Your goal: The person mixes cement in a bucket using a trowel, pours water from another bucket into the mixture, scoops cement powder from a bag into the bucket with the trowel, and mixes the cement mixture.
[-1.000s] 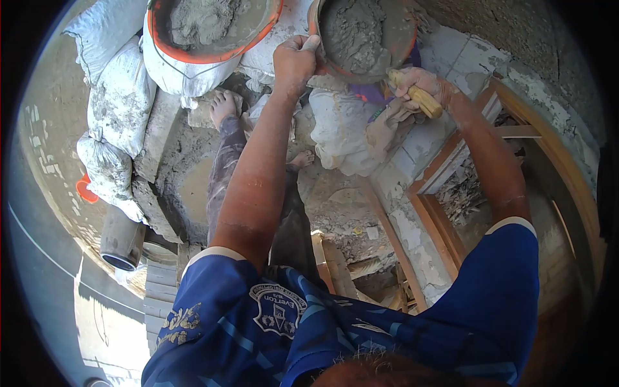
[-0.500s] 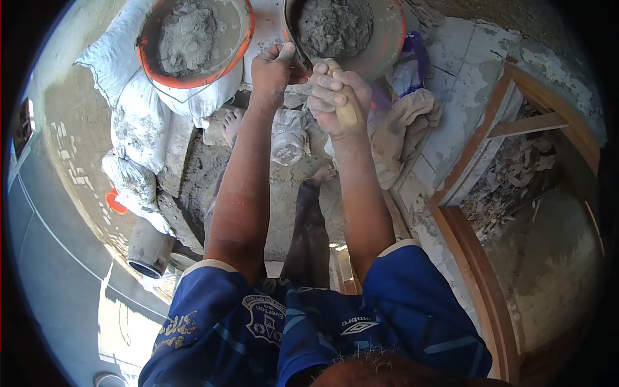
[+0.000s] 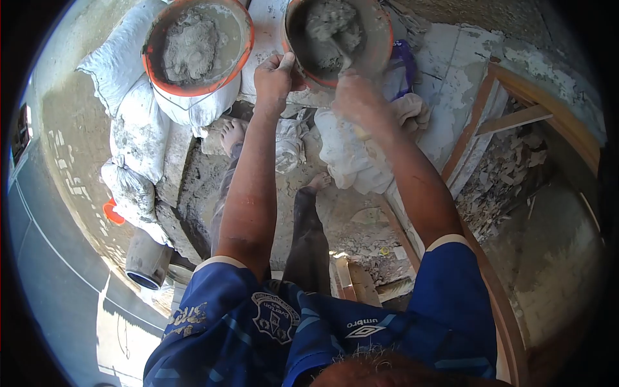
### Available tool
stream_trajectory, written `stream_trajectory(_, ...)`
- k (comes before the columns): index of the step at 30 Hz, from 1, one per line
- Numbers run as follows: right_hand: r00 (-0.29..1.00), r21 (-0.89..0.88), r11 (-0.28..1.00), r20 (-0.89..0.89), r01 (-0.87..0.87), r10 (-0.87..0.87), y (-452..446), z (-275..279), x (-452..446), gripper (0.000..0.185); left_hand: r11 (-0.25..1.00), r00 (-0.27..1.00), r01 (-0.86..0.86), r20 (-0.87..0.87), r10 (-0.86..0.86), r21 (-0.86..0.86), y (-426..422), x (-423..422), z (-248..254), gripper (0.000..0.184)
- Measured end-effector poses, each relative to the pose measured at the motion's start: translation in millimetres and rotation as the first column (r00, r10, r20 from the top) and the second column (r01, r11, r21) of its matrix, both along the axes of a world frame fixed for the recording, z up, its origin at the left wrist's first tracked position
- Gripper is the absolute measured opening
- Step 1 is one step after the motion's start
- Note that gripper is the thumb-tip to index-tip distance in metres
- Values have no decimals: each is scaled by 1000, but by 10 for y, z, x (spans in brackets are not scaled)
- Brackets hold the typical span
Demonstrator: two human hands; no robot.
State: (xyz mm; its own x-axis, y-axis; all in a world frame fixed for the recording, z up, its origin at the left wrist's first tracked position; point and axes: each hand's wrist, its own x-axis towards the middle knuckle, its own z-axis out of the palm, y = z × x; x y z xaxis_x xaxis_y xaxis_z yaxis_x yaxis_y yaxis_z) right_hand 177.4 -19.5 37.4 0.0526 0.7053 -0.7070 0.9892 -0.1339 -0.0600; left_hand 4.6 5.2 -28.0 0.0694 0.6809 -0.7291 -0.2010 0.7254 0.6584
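My left hand (image 3: 275,77) is closed on the near-left rim of an orange-edged bucket (image 3: 391,39), the thumb on top. Inside this bucket lies wet grey mortar (image 3: 330,26). Just over its near edge, my right hand (image 3: 358,97), blurred by motion, is wrapped round the handle of a trowel. The trowel's grey neck (image 3: 345,59) reaches down into the mortar; its blade is hidden there. To the left stands a second orange-rimmed bucket (image 3: 244,61), also holding grey mortar (image 3: 191,48) and touched by neither hand.
Filled white sacks (image 3: 138,126) are stacked at the left, near a grey pail (image 3: 147,258) lying on its side. A dusty cloth sack (image 3: 351,151) lies below my right hand. Bare feet (image 3: 232,135) stand on the rough floor. A wooden frame (image 3: 471,129) and rubble are at the right.
My right hand has turned and moved right and slightly down, bringing the trowel into the mortar, which has been shifted about. My left hand keeps its hold on the rim.
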Motion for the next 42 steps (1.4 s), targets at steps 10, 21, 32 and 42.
stream_trajectory(10,982,-83,981,49,-178,182,349,771,437,33,1000,1000,-6,-4,6,6,27,25,45,26)
stream_trajectory(21,975,86,976,-115,200,-189,-392,729,466,43,998,1000,-24,2,23,54,-19,76,2,30)
stream_trajectory(32,804,329,737,-319,591,-502,-1134,-935,-11,46,996,998,-7,-55,12,84,-40,65,33,29)
stream_trajectory(42,917,469,788,-189,398,-351,-1427,-1104,109,34,988,987,101,-134,-85,118,-60,18,16,36)
